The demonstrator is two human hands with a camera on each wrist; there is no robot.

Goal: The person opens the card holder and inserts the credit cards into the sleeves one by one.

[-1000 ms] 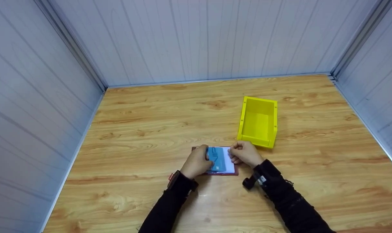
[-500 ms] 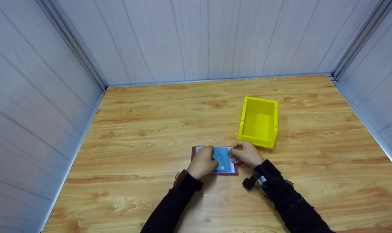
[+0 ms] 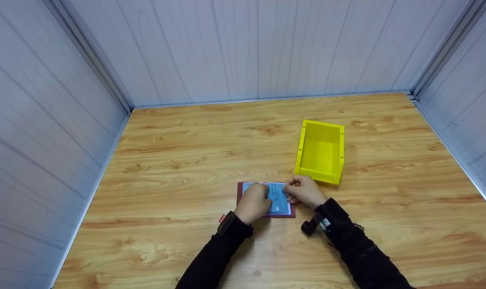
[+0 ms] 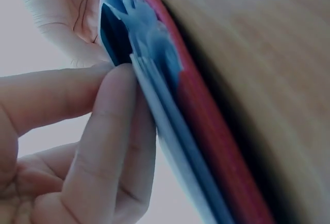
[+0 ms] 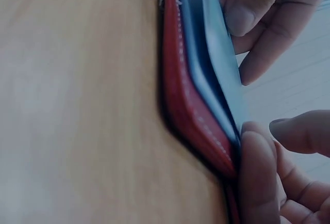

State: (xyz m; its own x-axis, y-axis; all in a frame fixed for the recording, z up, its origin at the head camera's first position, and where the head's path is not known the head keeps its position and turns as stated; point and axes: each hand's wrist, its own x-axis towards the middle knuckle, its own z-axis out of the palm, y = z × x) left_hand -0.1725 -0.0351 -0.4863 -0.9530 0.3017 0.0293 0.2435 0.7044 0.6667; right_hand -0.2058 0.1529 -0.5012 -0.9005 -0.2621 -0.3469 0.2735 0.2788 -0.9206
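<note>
A dark red card holder (image 3: 239, 192) with clear sleeves lies spread on the table. Over its right page is a light blue card (image 3: 280, 202), which shows edge-on as a pale strip (image 5: 219, 53) in the right wrist view. My left hand (image 3: 252, 204) pinches the card near its left edge, thumb and fingertips together. At the page's right edge, my right hand (image 3: 306, 190) pinches the sleeve's border with curled fingers. In the left wrist view the sleeves stand slightly apart above the red cover (image 4: 206, 115), left fingertips at their edge. The left hand hides much of the holder's left side.
A yellow bin (image 3: 320, 154) stands just beyond my right hand, its near end close to the fingers. The wood-grain table (image 3: 179, 152) is bounded by pale panel walls (image 3: 243, 52) at the back and sides.
My left hand has moved right with the blue card, which now reaches the page's right edge and covers the white that showed there. The right hand has stayed in place.
</note>
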